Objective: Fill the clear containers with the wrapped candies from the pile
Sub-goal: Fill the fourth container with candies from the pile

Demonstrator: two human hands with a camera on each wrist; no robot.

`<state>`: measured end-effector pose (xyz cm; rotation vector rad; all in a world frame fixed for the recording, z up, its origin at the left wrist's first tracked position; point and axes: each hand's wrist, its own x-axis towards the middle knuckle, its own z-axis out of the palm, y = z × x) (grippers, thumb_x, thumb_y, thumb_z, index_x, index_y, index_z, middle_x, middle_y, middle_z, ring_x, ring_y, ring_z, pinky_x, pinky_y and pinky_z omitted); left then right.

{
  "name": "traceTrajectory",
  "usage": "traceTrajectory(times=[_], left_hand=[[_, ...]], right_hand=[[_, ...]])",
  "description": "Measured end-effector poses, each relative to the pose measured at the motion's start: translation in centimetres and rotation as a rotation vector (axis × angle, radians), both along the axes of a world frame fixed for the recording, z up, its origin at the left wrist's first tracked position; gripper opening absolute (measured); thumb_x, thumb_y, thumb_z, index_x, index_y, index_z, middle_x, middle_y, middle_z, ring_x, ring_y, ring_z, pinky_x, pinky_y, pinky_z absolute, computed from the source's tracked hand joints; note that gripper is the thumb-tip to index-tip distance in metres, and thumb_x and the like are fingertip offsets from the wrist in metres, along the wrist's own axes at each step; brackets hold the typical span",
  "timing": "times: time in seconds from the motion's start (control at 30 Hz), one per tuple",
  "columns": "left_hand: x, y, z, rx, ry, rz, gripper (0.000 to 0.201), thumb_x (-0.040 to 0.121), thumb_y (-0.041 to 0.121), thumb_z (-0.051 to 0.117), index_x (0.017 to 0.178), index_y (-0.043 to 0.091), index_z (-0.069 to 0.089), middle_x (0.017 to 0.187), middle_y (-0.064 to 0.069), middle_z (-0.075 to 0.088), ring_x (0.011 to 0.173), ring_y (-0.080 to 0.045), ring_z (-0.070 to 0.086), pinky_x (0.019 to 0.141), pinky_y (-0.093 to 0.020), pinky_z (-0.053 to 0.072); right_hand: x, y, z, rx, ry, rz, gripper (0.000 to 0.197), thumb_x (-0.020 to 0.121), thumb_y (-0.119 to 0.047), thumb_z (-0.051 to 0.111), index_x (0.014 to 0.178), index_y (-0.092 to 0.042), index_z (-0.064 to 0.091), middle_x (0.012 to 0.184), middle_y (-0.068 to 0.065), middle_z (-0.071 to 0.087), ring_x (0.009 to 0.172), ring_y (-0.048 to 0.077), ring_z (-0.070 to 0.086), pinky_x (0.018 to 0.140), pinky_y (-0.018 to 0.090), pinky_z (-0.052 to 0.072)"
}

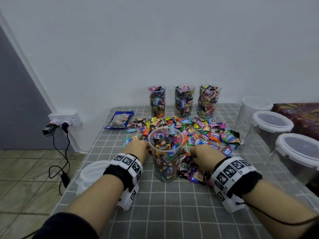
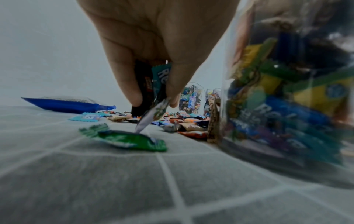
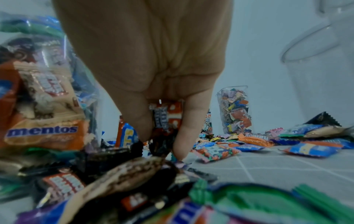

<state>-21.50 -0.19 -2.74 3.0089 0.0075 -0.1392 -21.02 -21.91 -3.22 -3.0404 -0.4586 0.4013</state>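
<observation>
A: Head view: the near clear container (image 1: 165, 152) stands on the counter (image 1: 172, 213) between the two hands, nearly full, and the pile of wrapped candies (image 1: 198, 131) spreads behind it and to its right. Three full containers (image 1: 184, 100) line the back edge.

B: Which hand is nearer the rim?

A: Both sit just beside it, the left hand (image 1: 136, 147) at its left wall, the right hand (image 1: 205, 156) down in the candies at its right.

B: Left wrist view?

A: The fingertips (image 2: 134, 92) pinch a teal candy (image 2: 161, 75) and a dark one, hanging upright; a green candy (image 2: 132, 140) lies flat below. The container rises to the right.

B: Right wrist view?

A: The right hand pinches an orange-and-white candy (image 3: 173, 112) among dark wrappers. The container is on the left, so each lift likely goes up and inward.
</observation>
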Motion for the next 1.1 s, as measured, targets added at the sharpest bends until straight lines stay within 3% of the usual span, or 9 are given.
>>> traceTrajectory(times=[0.13,0.27,0.47,0.57,0.7,0.8,0.9,1.1], left_hand=[[-0.4,0.0,0.2,0.010,-0.069,0.013,0.027,0.098,0.013,0.039,0.117,0.013,0.058,0.116,-0.012,0.062,0.107,-0.029,0.058,0.087,-0.036,0.047],[-0.8,0.2,0.3,-0.028,-0.156,0.026,0.028,0.099,0.020,0.039,0.110,0.013,0.063,0.110,-0.011,0.064,0.102,-0.029,0.059,0.082,-0.034,0.045],[-1.2,1.2,0.1,-0.160,-0.263,-0.008,0.024,0.098,0.024,0.044,0.106,0.020,0.067,0.101,-0.006,0.069,0.091,-0.025,0.060,0.072,-0.028,0.040],[-1.3,1.5,0.4,-0.239,-0.315,0.002,0.024,0.097,0.028,0.048,0.108,0.027,0.068,0.099,-0.001,0.071,0.088,-0.021,0.061,0.067,-0.026,0.039],[-1.3,1.9,1.6,-0.367,-0.398,0.027,0.023,0.095,0.026,0.052,0.111,0.028,0.068,0.106,0.003,0.070,0.093,-0.014,0.061,0.080,-0.026,0.046],[-1.5,2.0,3.0,-0.422,-0.472,0.033,0.024,0.094,0.023,0.053,0.113,0.024,0.068,0.107,0.002,0.069,0.087,-0.010,0.058,0.076,-0.018,0.038],[-1.6,2.0,3.9,-0.458,-0.526,0.031,0.024,0.093,0.023,0.056,0.113,0.023,0.068,0.109,0.001,0.069,0.096,-0.013,0.060,0.081,-0.018,0.038],[-2.0,1.4,4.7,-0.546,-0.566,0.016,0.023,0.091,0.019,0.059,0.111,0.022,0.070,0.107,0.000,0.069,0.095,-0.011,0.059,0.085,-0.020,0.040]], right_hand=[[-0.2,-0.2,0.3,0.041,-0.016,-0.032,0.010,0.094,-0.009,0.042,0.088,-0.013,0.049,0.094,0.011,0.059,0.098,0.028,0.059,0.072,0.029,0.043],[-0.3,-0.7,0.5,0.120,-0.060,-0.074,0.019,0.094,-0.013,0.044,0.098,-0.005,0.061,0.095,0.011,0.063,0.082,0.022,0.052,0.072,0.030,0.045],[-0.4,-1.3,1.7,0.264,-0.147,-0.113,0.020,0.096,-0.020,0.047,0.099,-0.008,0.063,0.101,0.009,0.065,0.095,0.024,0.058,0.076,0.029,0.044],[-0.5,-1.4,2.8,0.355,-0.224,-0.110,0.019,0.096,-0.021,0.049,0.097,-0.007,0.063,0.094,0.007,0.062,0.086,0.020,0.054,0.070,0.027,0.038],[-0.8,-1.3,4.8,0.500,-0.340,-0.079,0.019,0.096,-0.021,0.051,0.084,-0.009,0.060,0.075,0.000,0.055,0.074,0.018,0.050,0.064,0.027,0.032],[-1.1,-0.8,6.5,0.610,-0.435,-0.029,0.019,0.095,-0.021,0.053,0.081,-0.009,0.059,0.075,0.000,0.057,0.072,0.016,0.050,0.062,0.027,0.034],[-1.5,0.2,7.9,0.656,-0.515,0.035,0.017,0.095,-0.019,0.053,0.084,-0.008,0.061,0.072,-0.006,0.053,0.065,0.004,0.047,0.056,0.013,0.032],[-3.2,3.0,8.9,0.648,-0.507,0.197,0.017,0.094,-0.018,0.053,0.086,-0.006,0.062,0.079,-0.001,0.055,0.074,0.013,0.049,0.065,0.024,0.033]])
